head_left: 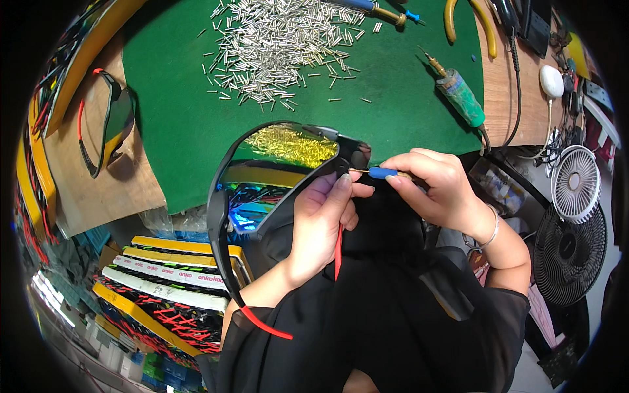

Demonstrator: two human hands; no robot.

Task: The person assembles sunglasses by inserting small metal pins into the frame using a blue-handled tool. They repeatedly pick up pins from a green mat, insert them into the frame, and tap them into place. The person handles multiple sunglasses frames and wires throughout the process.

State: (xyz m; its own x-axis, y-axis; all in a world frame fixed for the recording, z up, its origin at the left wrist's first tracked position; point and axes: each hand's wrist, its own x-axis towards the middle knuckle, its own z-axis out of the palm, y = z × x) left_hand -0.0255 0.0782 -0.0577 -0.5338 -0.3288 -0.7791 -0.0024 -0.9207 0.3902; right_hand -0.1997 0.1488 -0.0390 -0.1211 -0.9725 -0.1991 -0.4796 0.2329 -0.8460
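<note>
In front of my body is a pair of wraparound sunglasses (275, 157) with a black frame, a mirrored lens and red temple tips. My left hand (326, 213) grips it near the hinge at the right end, thumb pressed against the frame. Between the thumb and fingers of my right hand (436, 187) is a slim hand tool (384, 173) with a blue handle and a thin metal tip. That tip points left, right at the hinge by my left thumb; whether it sits inside the hinge I cannot tell.
A heap of small silver pins (275, 49) lies on the green mat (167, 131). Right of it rest a soldering iron (458, 95) and yellow-handled pliers (490, 29). Another pair of sunglasses (108, 124) lies left. Trays of frames (164, 295) stand lower left, fans (575, 183) at right.
</note>
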